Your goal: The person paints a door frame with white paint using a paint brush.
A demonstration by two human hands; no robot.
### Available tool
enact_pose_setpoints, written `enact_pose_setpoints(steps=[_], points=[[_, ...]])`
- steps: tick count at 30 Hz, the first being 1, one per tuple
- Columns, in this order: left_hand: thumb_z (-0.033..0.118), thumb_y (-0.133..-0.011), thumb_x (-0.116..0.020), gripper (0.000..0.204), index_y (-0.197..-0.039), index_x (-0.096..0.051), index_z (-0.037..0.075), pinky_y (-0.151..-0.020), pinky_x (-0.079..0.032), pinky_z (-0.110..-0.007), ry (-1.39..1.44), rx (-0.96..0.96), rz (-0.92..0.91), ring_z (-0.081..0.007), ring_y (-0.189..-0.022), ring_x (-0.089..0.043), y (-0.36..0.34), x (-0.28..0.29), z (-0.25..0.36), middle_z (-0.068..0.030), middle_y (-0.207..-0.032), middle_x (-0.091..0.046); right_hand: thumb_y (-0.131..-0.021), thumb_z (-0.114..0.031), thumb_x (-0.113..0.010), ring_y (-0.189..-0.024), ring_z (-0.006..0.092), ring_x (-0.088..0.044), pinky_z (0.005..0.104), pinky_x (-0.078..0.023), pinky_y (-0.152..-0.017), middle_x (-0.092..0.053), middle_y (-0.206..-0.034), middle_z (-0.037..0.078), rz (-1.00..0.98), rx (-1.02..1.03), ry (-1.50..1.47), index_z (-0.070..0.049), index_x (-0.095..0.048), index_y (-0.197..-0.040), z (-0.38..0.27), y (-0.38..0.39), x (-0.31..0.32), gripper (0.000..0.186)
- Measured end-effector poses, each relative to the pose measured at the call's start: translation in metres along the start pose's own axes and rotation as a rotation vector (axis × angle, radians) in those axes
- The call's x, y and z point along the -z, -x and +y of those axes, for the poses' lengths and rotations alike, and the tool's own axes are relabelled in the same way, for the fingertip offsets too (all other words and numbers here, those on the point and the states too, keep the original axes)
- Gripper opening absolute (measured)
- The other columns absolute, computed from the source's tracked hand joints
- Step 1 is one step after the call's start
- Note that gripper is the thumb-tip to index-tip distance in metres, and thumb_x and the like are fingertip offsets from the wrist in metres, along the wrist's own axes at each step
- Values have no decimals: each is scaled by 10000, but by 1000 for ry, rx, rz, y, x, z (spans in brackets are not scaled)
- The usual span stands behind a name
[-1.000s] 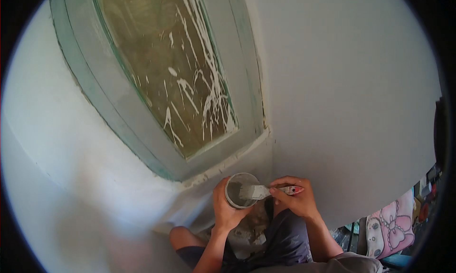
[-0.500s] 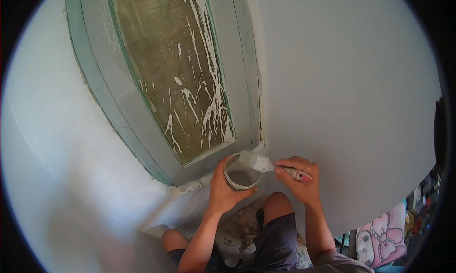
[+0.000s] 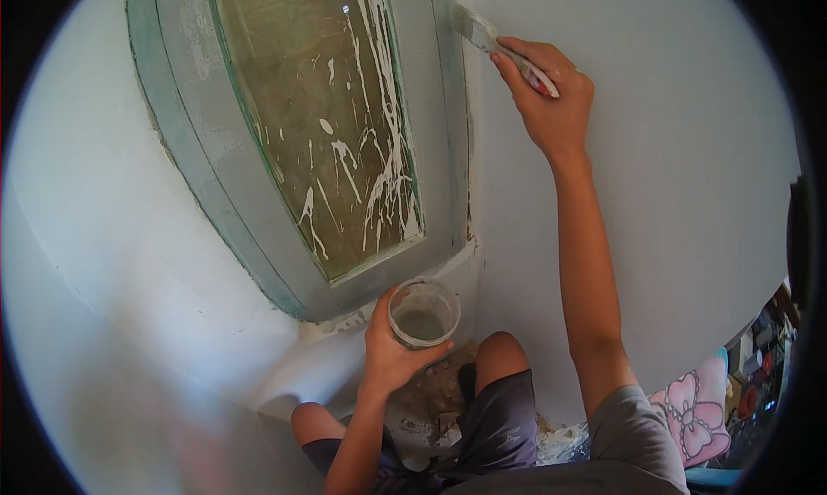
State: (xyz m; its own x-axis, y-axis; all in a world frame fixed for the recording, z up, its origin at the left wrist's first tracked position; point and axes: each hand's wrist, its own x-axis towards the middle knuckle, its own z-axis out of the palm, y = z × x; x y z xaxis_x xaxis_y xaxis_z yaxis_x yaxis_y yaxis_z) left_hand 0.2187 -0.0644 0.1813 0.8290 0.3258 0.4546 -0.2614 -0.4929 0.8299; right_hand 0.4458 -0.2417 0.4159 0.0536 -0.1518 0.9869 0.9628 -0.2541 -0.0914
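My left hand point(image 3: 392, 350) is wrapped round a clear plastic tub point(image 3: 450, 304) with a little greyish paint in its bottom, held low in front of the window sill. Up and to the right, my right hand point(image 3: 556, 94) grips the handle of a flat paintbrush point(image 3: 478, 31). Its paint-coated bristles point left, at the right edge of the window frame point(image 3: 431, 150); I cannot tell whether they touch. The frame is grey with green strips, and its glass pane point(image 3: 293, 99) carries white drips and splashes.
White-painted wall point(image 3: 672, 168) rises to the right of the frame, and more wall point(image 3: 103, 219) lies to the left. A pink patterned cloth point(image 3: 696, 413) hangs at the lower right beside a pile of mixed items point(image 3: 758, 357). My knees point(image 3: 502, 357) are below the tub.
My right hand has lifted the paintbrush from the tub's rim up to the right side of the window frame. The tub in my left hand has shifted slightly left.
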Motion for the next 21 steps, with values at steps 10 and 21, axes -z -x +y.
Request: enact_pose_setpoints(steps=[10, 21], points=[[205, -584, -1041, 1067, -1466, -486, -23, -1071, -504, -388, 43, 11, 13, -279, -1252, -639, 17, 7, -6, -161, -1355, -635, -921, -133, -802, -680, 116, -680, 267, -528, -603, -763, -837, 70, -363, -353, -51, -32, -821, -1003, 2, 54, 23, 131], [258, -587, -1045, 1107, -1485, -467, -33, -1073, -516, -418, 36, 51, 32, -306, -1274, -639, 27, 5, -6, -195, -1372, -649, -929, -182, -758, -636, 133, -690, 295, -559, -609, -734, -712, 85, -576, -389, -44, -21, -820, -979, 14, -31, 12, 179]])
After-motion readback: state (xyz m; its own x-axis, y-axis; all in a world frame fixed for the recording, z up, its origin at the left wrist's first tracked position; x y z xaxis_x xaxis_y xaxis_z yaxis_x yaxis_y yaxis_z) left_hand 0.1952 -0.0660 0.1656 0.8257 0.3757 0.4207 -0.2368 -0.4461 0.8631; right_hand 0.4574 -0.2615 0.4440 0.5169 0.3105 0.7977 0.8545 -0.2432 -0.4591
